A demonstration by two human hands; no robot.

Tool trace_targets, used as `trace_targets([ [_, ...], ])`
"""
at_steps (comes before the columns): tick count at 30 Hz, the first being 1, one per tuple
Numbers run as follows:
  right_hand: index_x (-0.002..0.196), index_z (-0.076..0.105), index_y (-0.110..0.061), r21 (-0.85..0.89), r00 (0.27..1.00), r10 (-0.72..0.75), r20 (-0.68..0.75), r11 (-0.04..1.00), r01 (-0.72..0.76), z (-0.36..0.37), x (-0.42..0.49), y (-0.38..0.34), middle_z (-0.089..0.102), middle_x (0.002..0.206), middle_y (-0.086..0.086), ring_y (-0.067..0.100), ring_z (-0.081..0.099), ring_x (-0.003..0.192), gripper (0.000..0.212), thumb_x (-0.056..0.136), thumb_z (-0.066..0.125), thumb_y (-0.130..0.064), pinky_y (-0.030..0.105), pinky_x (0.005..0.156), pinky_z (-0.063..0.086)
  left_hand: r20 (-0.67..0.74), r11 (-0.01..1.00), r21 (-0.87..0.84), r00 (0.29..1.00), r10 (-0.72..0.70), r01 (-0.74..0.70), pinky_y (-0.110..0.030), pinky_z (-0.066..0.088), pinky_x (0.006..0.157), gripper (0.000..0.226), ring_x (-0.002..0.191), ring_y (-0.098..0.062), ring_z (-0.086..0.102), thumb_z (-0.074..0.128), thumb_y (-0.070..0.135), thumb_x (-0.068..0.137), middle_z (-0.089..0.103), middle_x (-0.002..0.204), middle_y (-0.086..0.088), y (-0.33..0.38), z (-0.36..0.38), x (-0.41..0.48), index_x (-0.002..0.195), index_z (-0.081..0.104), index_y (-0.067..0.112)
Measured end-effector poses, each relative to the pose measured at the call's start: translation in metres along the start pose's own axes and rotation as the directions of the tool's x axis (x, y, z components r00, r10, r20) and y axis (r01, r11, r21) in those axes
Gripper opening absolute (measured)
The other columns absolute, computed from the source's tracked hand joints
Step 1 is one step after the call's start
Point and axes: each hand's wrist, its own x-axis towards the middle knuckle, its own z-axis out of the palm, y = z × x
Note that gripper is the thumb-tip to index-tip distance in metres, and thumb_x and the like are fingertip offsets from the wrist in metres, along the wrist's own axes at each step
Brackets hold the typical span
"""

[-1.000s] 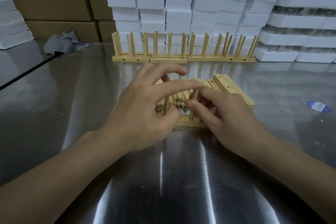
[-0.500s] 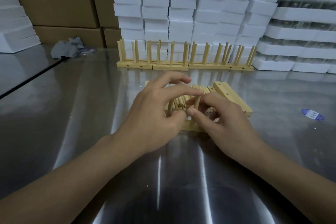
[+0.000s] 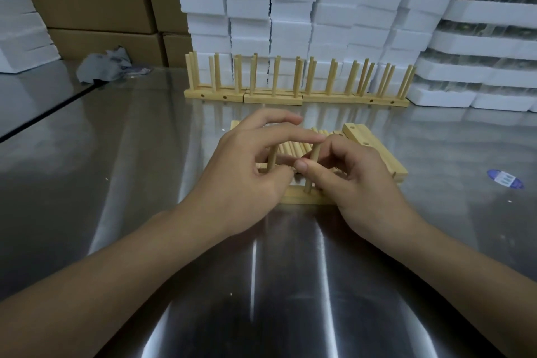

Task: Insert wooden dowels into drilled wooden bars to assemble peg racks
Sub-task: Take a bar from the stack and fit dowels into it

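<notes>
A drilled wooden bar lies across the steel table in front of me. Two dowels stand upright in it. My left hand pinches the left dowel between thumb and fingers, with the index finger stretched over toward the right one. My right hand pinches the right dowel with thumb and curled fingers. Behind the hands lies a pile of loose dowels, partly hidden. A stack of bare drilled bars lies to the right of it.
Several finished peg racks stand in a row at the back, against stacked white foam boxes. Cardboard cartons and a crumpled grey cloth are at the back left. A blue sticker lies on the table at right.
The view has tilted slightly, so the scene sits lower in frame. Both hands stay on the two upright dowels; the right thumb has shifted up against the right dowel.
</notes>
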Motion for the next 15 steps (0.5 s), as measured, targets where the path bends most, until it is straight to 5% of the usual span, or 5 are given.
trace_targets([
  [5,0.096,0.071,-0.025,0.058,0.999,0.031,0.027,0.998,-0.033,-0.008,-0.005,-0.003,0.073,0.093,-0.001,0.018,0.070,0.093,0.014,0.099,0.069,-0.039,0.035,0.081,0.056,0.040,0.993,0.116,0.999,0.020,-0.024,-0.035,0.060,0.062,0.053,0.097,-0.022,0.072,0.059,0.008,0.085,0.057,0.133,0.018,0.000,-0.005,-0.001,0.123,0.076,0.040],
  [8,0.099,0.072,-0.029,0.096,0.991,0.075,-0.106,0.993,-0.065,-0.022,-0.003,0.000,0.073,0.096,-0.002,0.012,0.069,0.088,0.015,0.094,0.060,-0.037,0.030,0.073,0.050,0.090,0.985,0.161,0.995,0.049,-0.063,-0.019,0.049,0.060,0.056,0.086,-0.024,0.071,0.063,0.007,0.084,0.057,0.129,0.019,-0.005,-0.012,0.000,0.126,0.075,0.043],
  [11,0.096,0.069,-0.034,-0.057,0.980,0.060,-0.187,0.996,-0.072,-0.032,-0.001,0.009,0.069,0.096,-0.010,0.007,0.063,0.077,0.018,0.100,0.060,-0.019,0.021,0.066,0.048,0.131,0.980,0.161,0.987,0.093,-0.114,-0.018,0.045,0.059,0.059,0.079,-0.026,0.067,0.065,0.006,0.083,0.063,0.123,0.012,-0.013,-0.021,0.002,0.129,0.072,0.043],
  [15,0.095,0.068,-0.035,-0.279,0.969,0.004,-0.248,0.957,-0.075,-0.031,0.002,0.019,0.066,0.100,-0.019,0.007,0.060,0.102,0.021,0.097,0.064,-0.015,0.028,0.086,0.046,0.163,0.959,0.225,0.977,0.139,-0.174,-0.022,0.047,0.058,0.057,0.077,-0.024,0.059,0.066,0.011,0.090,0.068,0.117,0.009,-0.019,-0.027,0.005,0.134,0.068,0.046],
])
